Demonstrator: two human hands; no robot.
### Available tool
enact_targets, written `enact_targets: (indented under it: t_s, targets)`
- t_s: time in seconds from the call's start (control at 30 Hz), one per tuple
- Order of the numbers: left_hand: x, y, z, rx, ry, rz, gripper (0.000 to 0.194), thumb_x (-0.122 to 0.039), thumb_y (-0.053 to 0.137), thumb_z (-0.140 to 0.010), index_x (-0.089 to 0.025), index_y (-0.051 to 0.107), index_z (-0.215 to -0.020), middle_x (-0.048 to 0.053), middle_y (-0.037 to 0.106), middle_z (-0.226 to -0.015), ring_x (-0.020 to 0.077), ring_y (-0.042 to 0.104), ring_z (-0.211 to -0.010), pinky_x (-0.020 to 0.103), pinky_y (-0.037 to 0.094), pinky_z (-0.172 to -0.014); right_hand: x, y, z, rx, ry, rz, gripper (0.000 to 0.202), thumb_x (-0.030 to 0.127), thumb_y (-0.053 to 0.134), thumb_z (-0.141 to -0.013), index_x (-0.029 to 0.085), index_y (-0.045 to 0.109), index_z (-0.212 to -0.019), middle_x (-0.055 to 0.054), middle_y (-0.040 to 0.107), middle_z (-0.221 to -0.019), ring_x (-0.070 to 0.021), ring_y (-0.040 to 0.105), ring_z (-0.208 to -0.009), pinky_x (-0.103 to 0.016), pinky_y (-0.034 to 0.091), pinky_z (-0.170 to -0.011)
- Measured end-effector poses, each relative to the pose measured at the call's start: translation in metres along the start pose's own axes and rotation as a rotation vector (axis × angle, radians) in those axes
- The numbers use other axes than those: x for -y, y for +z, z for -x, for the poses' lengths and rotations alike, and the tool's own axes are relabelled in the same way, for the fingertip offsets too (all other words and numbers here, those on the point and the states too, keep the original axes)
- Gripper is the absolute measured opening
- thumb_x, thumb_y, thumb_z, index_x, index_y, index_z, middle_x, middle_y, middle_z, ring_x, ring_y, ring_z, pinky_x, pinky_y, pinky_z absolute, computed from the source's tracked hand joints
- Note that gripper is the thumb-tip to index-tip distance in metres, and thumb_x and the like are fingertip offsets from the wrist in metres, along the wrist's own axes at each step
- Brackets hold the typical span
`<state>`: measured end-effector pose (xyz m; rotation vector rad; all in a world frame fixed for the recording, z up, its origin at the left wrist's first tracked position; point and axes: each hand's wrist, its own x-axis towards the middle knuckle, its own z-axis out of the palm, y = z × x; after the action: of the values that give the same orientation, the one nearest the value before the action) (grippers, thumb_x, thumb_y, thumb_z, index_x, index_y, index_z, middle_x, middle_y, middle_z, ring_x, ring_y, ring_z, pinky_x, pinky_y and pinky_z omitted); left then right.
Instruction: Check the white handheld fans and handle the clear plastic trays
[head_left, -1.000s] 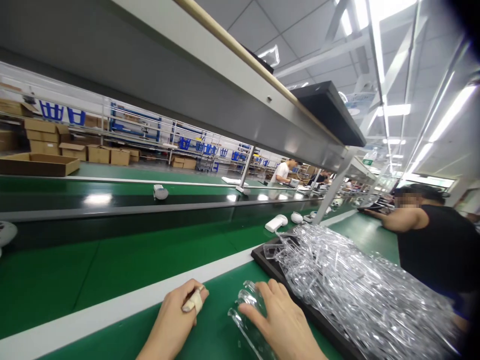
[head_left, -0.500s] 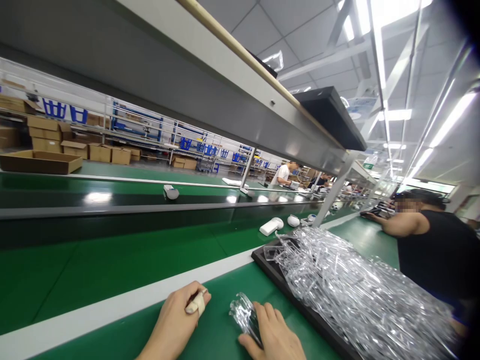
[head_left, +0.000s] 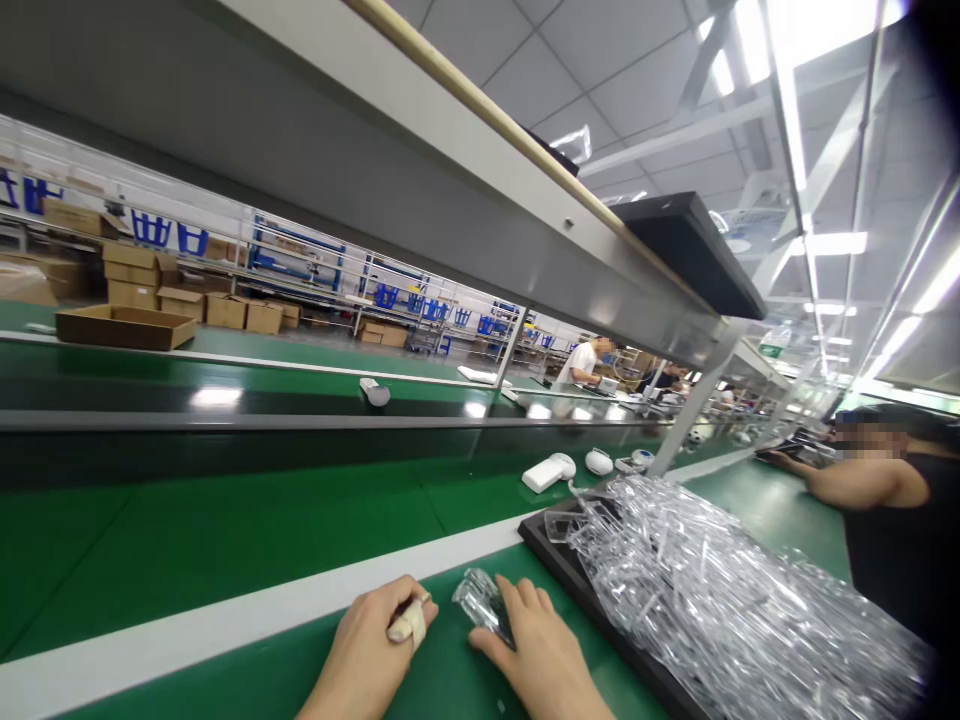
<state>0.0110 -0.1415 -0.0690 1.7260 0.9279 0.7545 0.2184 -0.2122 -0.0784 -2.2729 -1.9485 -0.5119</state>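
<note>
My left hand (head_left: pixel 375 640) is over the green bench top, its fingers curled into a pinch. A pale wrap covers the thumb (head_left: pixel 409 622). What the fingertips hold, if anything, is too small to make out. To its right, my right hand (head_left: pixel 540 635) grips a small bundle of clear plastic pieces (head_left: pixel 480 598) between thumb and fingers, with the far end of the bundle sticking out toward the left hand. Beside this hand, a large heap of similar clear plastic pieces (head_left: pixel 720 580) fills a black tray (head_left: pixel 600 615).
A green conveyor belt (head_left: pixel 262 530) runs beyond the bench's white edge strip (head_left: pixel 247 620). White device parts (head_left: pixel 549 472) lie on it. A grey shelf (head_left: pixel 315 200) hangs overhead, with a post (head_left: pixel 694 400) behind the tray. A co-worker in black (head_left: pixel 892 510) works at the right.
The view has turned slightly left, so the surroundings appear shifted right. My right hand and the plastic bundle have come a little closer to my left hand, which stays pinched.
</note>
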Motion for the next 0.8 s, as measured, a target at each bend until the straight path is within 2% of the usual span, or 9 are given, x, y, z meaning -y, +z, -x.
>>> enact_targets:
  t_s: [0.13, 0.37, 0.5, 0.67, 0.8]
  targets:
    - [-0.004, -0.002, 0.000, 0.033, -0.020, -0.014, 0.023, -0.039, 0.043, -0.078, -0.019, 0.053, -0.072, 0.000, 0.056, -0.068, 0.0126, 0.049, -0.055, 0.021, 0.035, -0.053, -0.002, 0.019, 0.000, -0.068, 0.040, 0.047, 0.054, 0.045, 0.053, -0.090, 0.005, 0.050, -0.126, -0.014, 0.058, -0.099, -0.0308, 0.058, -0.092, -0.043, 0.054, -0.070]
    - [-0.004, -0.001, -0.001, 0.022, -0.022, -0.027, 0.024, -0.040, 0.043, -0.078, -0.019, 0.053, -0.071, 0.000, 0.054, -0.064, 0.0130, 0.049, -0.053, 0.021, 0.036, -0.052, -0.009, 0.018, 0.006, -0.126, -0.071, 0.085, 0.046, 0.046, 0.032, -0.098, 0.014, 0.053, -0.123, -0.008, 0.058, -0.090, -0.0238, 0.059, -0.084, -0.034, 0.054, -0.065]
    - [-0.003, 0.000, -0.002, 0.016, -0.032, -0.031, 0.021, -0.037, 0.044, -0.078, -0.019, 0.053, -0.070, 0.000, 0.052, -0.063, 0.0120, 0.046, -0.051, 0.019, 0.033, -0.048, -0.008, 0.019, 0.007, -0.124, -0.121, 0.080, 0.045, 0.045, 0.040, -0.096, 0.013, 0.052, -0.126, -0.008, 0.059, -0.093, -0.0234, 0.060, -0.085, -0.033, 0.055, -0.065]
    - [-0.006, -0.003, -0.002, 0.044, -0.032, -0.053, 0.020, -0.034, 0.044, -0.079, -0.019, 0.053, -0.071, 0.000, 0.052, -0.063, 0.0121, 0.048, -0.051, 0.020, 0.035, -0.050, -0.008, 0.018, 0.009, -0.040, -0.101, -0.017, 0.051, 0.035, 0.063, -0.080, 0.011, 0.054, -0.125, -0.010, 0.060, -0.099, -0.0269, 0.060, -0.091, -0.035, 0.056, -0.071]
    - [-0.006, -0.005, -0.003, 0.070, -0.040, -0.014, 0.021, -0.037, 0.043, -0.078, -0.019, 0.052, -0.072, 0.001, 0.052, -0.064, 0.0124, 0.046, -0.051, 0.020, 0.035, -0.049, -0.011, 0.009, 0.008, -0.028, -0.057, -0.103, 0.044, 0.029, 0.064, -0.078, 0.014, 0.058, -0.119, -0.008, 0.060, -0.101, -0.0242, 0.059, -0.095, -0.030, 0.054, -0.077]
